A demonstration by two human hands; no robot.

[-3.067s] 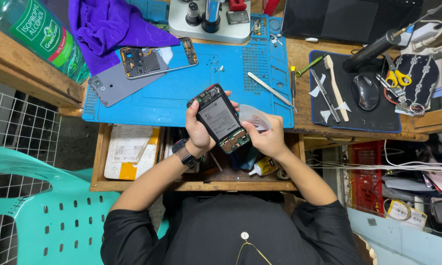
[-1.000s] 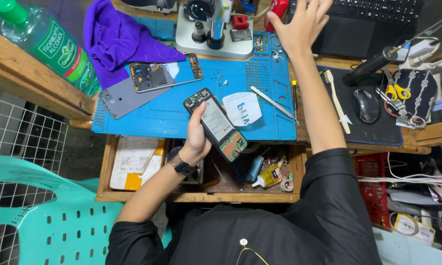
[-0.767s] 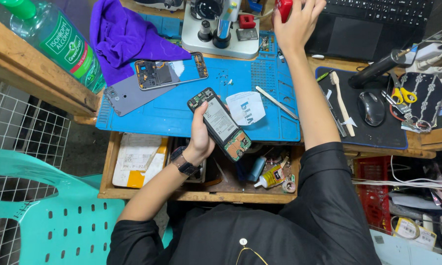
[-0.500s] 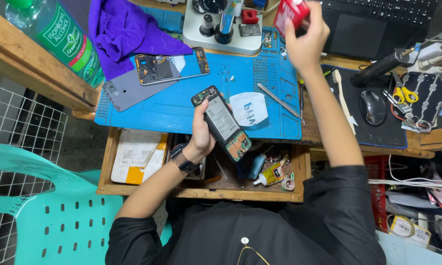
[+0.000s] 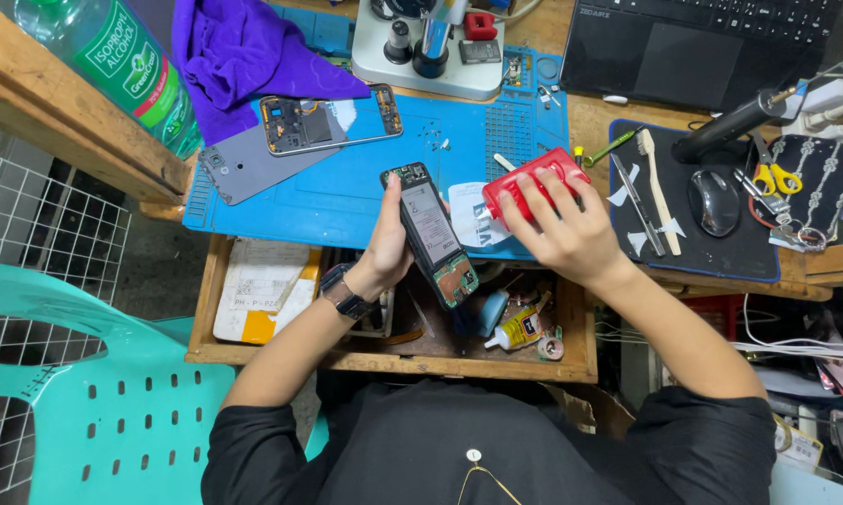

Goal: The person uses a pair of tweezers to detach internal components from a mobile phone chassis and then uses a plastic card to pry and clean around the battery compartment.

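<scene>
My left hand (image 5: 387, 245) grips an opened phone body (image 5: 430, 231) with its battery and circuit board showing, held tilted over the front edge of the blue work mat (image 5: 346, 196). My right hand (image 5: 559, 227) holds a small red box (image 5: 532, 178) just to the right of the phone, above a white paper scrap (image 5: 465, 213) on the mat. A second dismantled phone frame (image 5: 331, 120) and a grey back cover (image 5: 248, 166) lie at the mat's left.
A purple cloth (image 5: 253, 56) and green bottle (image 5: 127, 65) sit back left. A microscope base (image 5: 431, 51), laptop (image 5: 702, 47), black mat with tools and mouse (image 5: 711, 201) lie behind and right. An open drawer (image 5: 384, 355) holds glue tubes. A teal chair (image 5: 94, 393) stands left.
My right hand reached to the back of the desk, picked up the red box and brought it down beside the phone. The left hand kept holding the phone.
</scene>
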